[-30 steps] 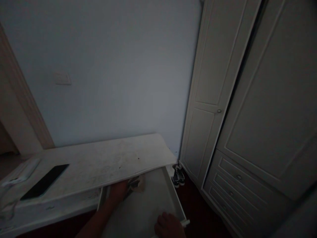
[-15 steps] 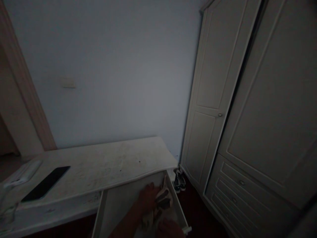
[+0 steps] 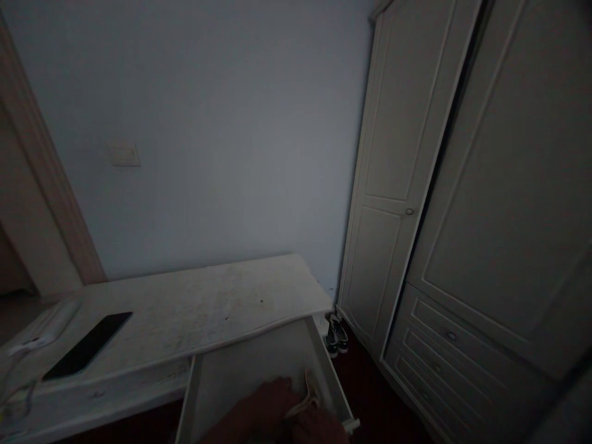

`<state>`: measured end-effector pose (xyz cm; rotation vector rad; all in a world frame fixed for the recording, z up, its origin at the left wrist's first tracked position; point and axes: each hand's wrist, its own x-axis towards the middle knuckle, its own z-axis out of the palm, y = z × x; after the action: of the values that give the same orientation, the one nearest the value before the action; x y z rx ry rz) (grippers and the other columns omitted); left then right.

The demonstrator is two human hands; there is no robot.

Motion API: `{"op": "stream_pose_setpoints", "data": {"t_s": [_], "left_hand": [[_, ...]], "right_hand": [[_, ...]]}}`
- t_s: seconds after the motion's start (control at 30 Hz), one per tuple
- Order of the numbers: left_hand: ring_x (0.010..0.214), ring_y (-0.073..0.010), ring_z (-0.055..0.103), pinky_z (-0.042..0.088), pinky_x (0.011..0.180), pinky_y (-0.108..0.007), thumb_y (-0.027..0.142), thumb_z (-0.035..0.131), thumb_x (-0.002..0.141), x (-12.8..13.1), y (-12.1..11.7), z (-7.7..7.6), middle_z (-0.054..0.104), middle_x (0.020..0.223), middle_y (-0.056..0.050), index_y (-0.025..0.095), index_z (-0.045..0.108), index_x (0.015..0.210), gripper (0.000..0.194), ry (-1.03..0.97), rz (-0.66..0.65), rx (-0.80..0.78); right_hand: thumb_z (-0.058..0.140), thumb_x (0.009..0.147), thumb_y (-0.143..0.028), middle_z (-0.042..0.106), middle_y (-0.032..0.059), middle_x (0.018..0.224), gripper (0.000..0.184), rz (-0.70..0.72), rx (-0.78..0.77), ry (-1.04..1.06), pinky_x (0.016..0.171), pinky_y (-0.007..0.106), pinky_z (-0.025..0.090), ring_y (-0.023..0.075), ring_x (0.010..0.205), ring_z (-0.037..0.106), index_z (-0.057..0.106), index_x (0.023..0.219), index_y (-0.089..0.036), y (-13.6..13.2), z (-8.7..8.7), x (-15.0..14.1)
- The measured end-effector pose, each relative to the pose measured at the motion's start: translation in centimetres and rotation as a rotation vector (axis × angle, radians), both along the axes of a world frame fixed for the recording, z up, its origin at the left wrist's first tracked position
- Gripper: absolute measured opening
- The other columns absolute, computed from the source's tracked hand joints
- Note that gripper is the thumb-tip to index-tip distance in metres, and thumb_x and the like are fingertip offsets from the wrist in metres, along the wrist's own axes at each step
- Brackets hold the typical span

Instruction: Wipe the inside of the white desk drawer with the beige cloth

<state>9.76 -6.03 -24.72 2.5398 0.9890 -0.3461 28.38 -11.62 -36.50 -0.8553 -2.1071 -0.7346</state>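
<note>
Inside the pulled-out white drawer (image 3: 259, 357), both of my hands are close together over a small beige cloth (image 3: 311, 388) with a pale edge. My left hand (image 3: 275, 398) is on the cloth's left side, fingers curled against it. Lower and to the right, my right hand (image 3: 319, 427) grips the near end of the cloth, its fingers closed. One pale fold stands up between and above the hands. Dim light and the hands hide the rest of the cloth, so its exact kind is unclear.
The white desk (image 3: 194, 308) has marks on its top and bears a dark flat panel (image 3: 87, 345) and a white object (image 3: 46, 327) at the left. Shoes (image 3: 336, 336) stand on the dark red floor beside the drawer. A white wardrobe (image 3: 393, 154) rises at right.
Both hands have come closer together. The cloth, spread along the drawer's right side before, is now bunched between them, with more of it hidden and one fold raised.
</note>
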Motion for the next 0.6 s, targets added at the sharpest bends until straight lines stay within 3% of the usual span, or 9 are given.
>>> {"op": "stream_pose_setpoints", "data": {"t_s": [0.17, 0.27, 0.37, 0.47, 0.6], "left_hand": [[0.119, -0.0376, 0.068, 0.056, 0.102, -0.053, 0.063, 0.069, 0.081, -4.3, -0.8, 0.2, 0.068, 0.132, -0.012, 0.032, 0.066, 0.132, 0.059, -0.010, 0.046, -0.023], [0.140, -0.0418, 0.057, 0.050, 0.112, -0.058, 0.059, 0.068, 0.084, -7.6, -0.7, 0.4, 0.059, 0.152, -0.015, 0.034, 0.061, 0.144, 0.066, 0.026, 0.085, -0.017], [0.152, -0.0444, 0.044, 0.044, 0.117, -0.064, 0.038, 0.068, 0.087, -10.7, 0.2, 1.0, 0.049, 0.163, -0.017, 0.034, 0.053, 0.154, 0.069, 0.129, 0.147, 0.101], [0.153, -0.0392, 0.045, 0.046, 0.115, -0.061, 0.009, 0.056, 0.085, -12.6, 1.2, 2.0, 0.047, 0.166, -0.015, 0.036, 0.044, 0.161, 0.082, 0.224, 0.293, 0.269], [0.154, -0.0370, 0.041, 0.039, 0.120, -0.062, 0.002, 0.050, 0.083, -12.4, 1.2, 2.6, 0.040, 0.172, -0.014, 0.031, 0.027, 0.169, 0.094, 0.238, 0.437, 0.470]], "right_hand": [[0.064, 0.104, -0.042, 0.071, -0.0026, 0.086, 0.017, -0.029, -0.052, 0.011, 0.070, 0.030, 0.047, 0.0186, 0.077, 0.065, 0.064, 0.097, -0.026, -1.0, 0.8, 0.0], [0.060, 0.106, -0.042, 0.071, -0.0023, 0.086, 0.018, -0.044, -0.032, 0.041, 0.073, 0.031, 0.048, 0.0195, 0.081, 0.066, 0.064, 0.097, -0.026, -1.3, 1.4, 0.1], [0.060, 0.106, -0.042, 0.067, -0.0027, 0.078, 0.026, -0.033, -0.022, 0.031, 0.067, 0.032, 0.045, 0.0188, 0.074, 0.063, 0.058, 0.085, -0.025, -1.3, 1.7, 0.1], [0.065, 0.103, -0.043, 0.067, -0.0019, 0.079, 0.026, -0.062, -0.033, 0.008, 0.067, 0.032, 0.045, 0.0198, 0.075, 0.063, 0.058, 0.085, -0.025, -1.3, 1.7, 0.1], [0.068, 0.101, -0.044, 0.066, -0.0021, 0.076, 0.029, -0.064, -0.003, -0.011, 0.067, 0.031, 0.044, 0.0198, 0.075, 0.062, 0.056, 0.082, -0.025, -0.9, 1.1, 0.0]]}}
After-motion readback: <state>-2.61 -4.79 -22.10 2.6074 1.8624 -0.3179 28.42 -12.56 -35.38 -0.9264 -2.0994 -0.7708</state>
